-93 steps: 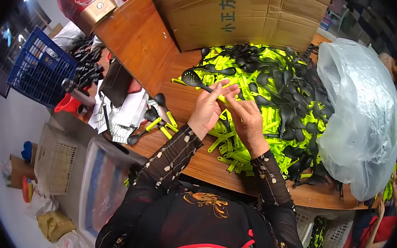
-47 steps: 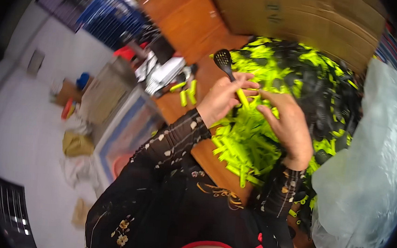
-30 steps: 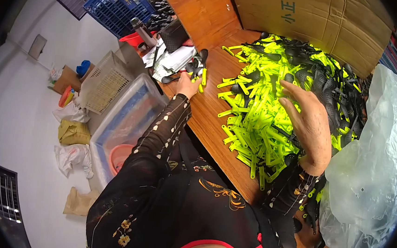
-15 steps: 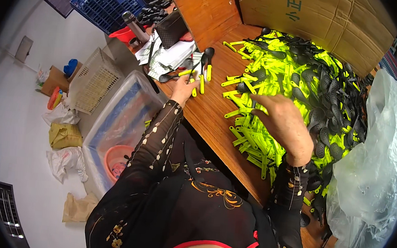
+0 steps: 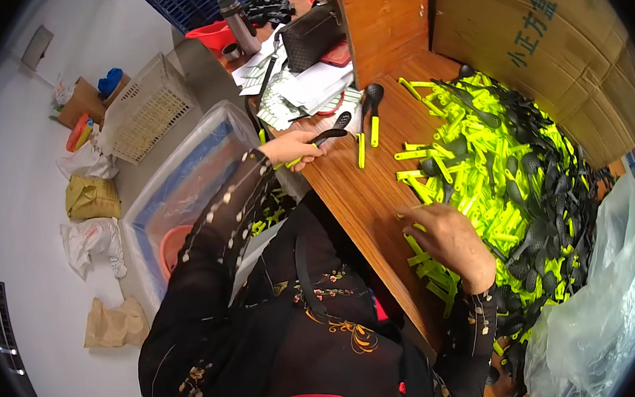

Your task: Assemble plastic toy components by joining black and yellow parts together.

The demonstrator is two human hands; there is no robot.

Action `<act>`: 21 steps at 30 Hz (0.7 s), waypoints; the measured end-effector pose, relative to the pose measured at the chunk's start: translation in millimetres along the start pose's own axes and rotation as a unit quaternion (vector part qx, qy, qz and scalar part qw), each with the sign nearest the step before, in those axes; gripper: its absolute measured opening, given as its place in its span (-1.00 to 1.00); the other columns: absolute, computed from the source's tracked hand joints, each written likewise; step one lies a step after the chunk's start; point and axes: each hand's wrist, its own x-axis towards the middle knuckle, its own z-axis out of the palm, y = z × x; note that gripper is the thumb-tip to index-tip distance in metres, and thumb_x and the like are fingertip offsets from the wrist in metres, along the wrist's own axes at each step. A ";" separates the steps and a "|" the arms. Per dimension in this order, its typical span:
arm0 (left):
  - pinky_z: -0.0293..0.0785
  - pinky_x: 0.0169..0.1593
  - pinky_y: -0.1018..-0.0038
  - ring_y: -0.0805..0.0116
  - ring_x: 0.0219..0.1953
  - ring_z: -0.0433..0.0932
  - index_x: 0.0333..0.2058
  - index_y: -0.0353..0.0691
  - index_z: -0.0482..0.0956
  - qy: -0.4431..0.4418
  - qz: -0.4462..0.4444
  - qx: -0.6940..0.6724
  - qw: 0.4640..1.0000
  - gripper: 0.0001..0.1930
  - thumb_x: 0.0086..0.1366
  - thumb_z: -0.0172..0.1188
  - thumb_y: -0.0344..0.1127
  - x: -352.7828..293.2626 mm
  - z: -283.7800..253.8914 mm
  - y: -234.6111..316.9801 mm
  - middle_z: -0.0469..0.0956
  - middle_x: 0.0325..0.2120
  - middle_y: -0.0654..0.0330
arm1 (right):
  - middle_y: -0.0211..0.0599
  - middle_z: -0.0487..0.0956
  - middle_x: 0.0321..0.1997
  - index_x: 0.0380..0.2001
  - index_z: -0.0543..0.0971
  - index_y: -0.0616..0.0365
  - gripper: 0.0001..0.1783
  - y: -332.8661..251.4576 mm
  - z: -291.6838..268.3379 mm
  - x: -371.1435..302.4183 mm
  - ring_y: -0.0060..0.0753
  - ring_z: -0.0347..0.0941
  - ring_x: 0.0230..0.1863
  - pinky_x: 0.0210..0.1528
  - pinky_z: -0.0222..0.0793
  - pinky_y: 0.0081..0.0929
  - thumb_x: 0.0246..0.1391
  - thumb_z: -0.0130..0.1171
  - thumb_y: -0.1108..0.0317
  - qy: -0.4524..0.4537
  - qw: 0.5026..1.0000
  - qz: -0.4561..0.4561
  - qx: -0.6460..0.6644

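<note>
The handful of black spoons with lime-green handles (image 5: 330, 134) was at the counter's near left edge, in the left hand (image 5: 291, 149), its fingers closed around them; their number could not be counted. Just beyond, another handled spoon (image 5: 374, 104) lay on the bare counter (image 5: 362, 202), with a green handle (image 5: 361, 150) beside it. These looked finished, handle and head joined. More green-and-black pieces (image 5: 270, 211) showed below the edge, beneath the left forearm. Most of the work seemed left: a large heap of green handles and black heads (image 5: 509, 212) covered the right side. The right hand (image 5: 445, 237) was half curled at its front; whether it gripped a piece could not be told. A cardboard sheet (image 5: 536, 74) stood behind the heap.
</note>
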 end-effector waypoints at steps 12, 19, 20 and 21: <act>0.37 -0.54 0.47 0.42 -0.62 0.46 -0.20 -0.18 0.44 0.482 0.023 -0.322 0.815 -0.82 0.47 0.19 -0.23 -39.9 -0.3 -278.6 0.45 -0.56 0.28 | -0.01 0.66 -0.25 -0.05 0.69 0.11 -0.76 3.5 -13.0 53.0 0.09 0.60 -0.17 -0.12 0.52 -0.11 0.25 0.26 0.32 0.047 0.998 0.031 0.024; 0.54 0.09 0.24 0.07 0.11 0.60 0.15 -0.52 0.49 0.439 -0.232 0.036 0.867 -0.30 0.22 0.42 -0.06 -17.4 -6.6 -455.5 0.56 0.12 -0.22 | 0.01 0.66 -0.19 -0.18 0.56 0.17 -0.57 38.4 66.3 189.4 0.10 0.62 -0.13 -0.07 0.55 -0.04 0.12 0.35 0.03 0.173 0.979 0.053 -0.091; 0.32 0.36 0.21 -0.16 0.34 0.39 0.30 -0.49 0.34 0.424 -0.229 0.046 0.875 -0.03 0.10 0.45 0.14 22.1 8.4 -388.5 0.42 0.26 -0.32 | 0.01 0.68 -0.20 -0.17 0.55 0.17 -0.63 61.5 80.0 181.1 0.10 0.64 -0.15 -0.12 0.57 0.00 0.19 0.26 0.07 0.189 0.967 0.094 -0.143; 0.31 0.36 0.21 -0.12 0.31 0.43 0.29 -0.45 0.37 0.493 -0.159 0.026 0.855 -0.11 0.15 0.44 0.06 19.0 -5.3 -357.6 0.47 0.22 -0.27 | 0.01 0.68 -0.20 -0.17 0.55 0.17 -0.63 65.0 83.4 185.1 0.10 0.64 -0.15 -0.12 0.57 0.00 0.19 0.26 0.07 0.195 0.966 0.095 -0.140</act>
